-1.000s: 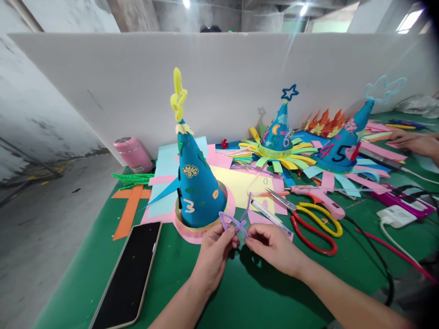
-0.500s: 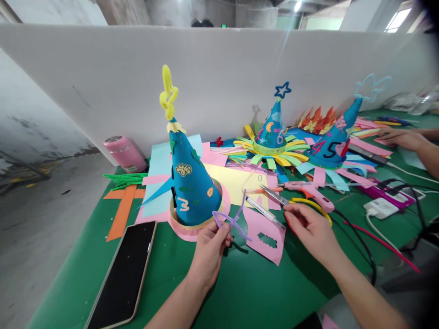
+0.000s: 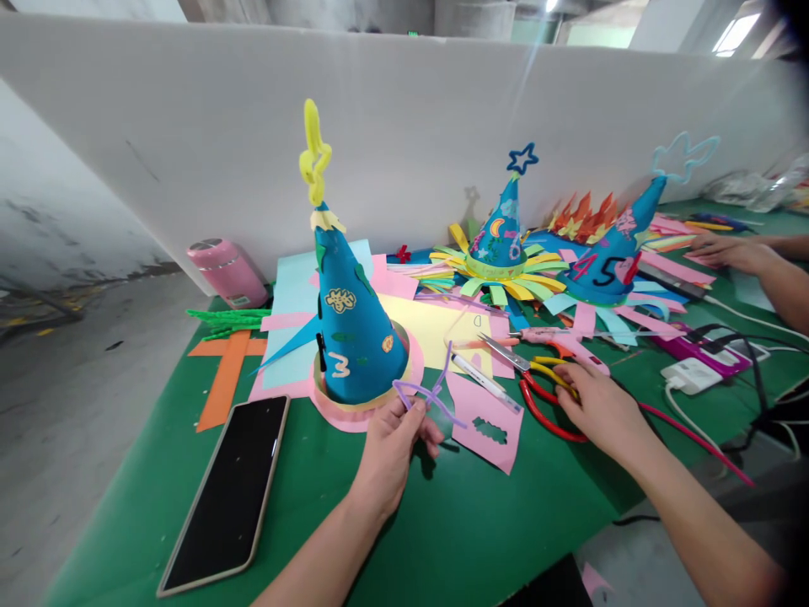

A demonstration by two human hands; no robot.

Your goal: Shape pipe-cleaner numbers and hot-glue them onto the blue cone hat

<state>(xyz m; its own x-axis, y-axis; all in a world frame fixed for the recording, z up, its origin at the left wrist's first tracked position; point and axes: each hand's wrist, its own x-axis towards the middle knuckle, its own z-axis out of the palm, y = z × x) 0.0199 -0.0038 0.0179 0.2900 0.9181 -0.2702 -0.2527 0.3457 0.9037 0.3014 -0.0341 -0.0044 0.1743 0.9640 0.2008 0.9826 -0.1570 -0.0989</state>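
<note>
- And here's the left hand, thumb and fingers pinched together on the bent purple pipe cleaner, up above the table!
- Over to the right hand, fingers over the yellow handle of the scissors; whether they grip it, I cannot tell. Blades point to ten o'clock.
- From the left hand: tall blue cone hat at eleven, phone at eight, marker at two, pink paper with a cut-out at three.
- From the right hand: pink glue gun at eleven, numbered blue hat at twelve, another person's hand at one!
</note>
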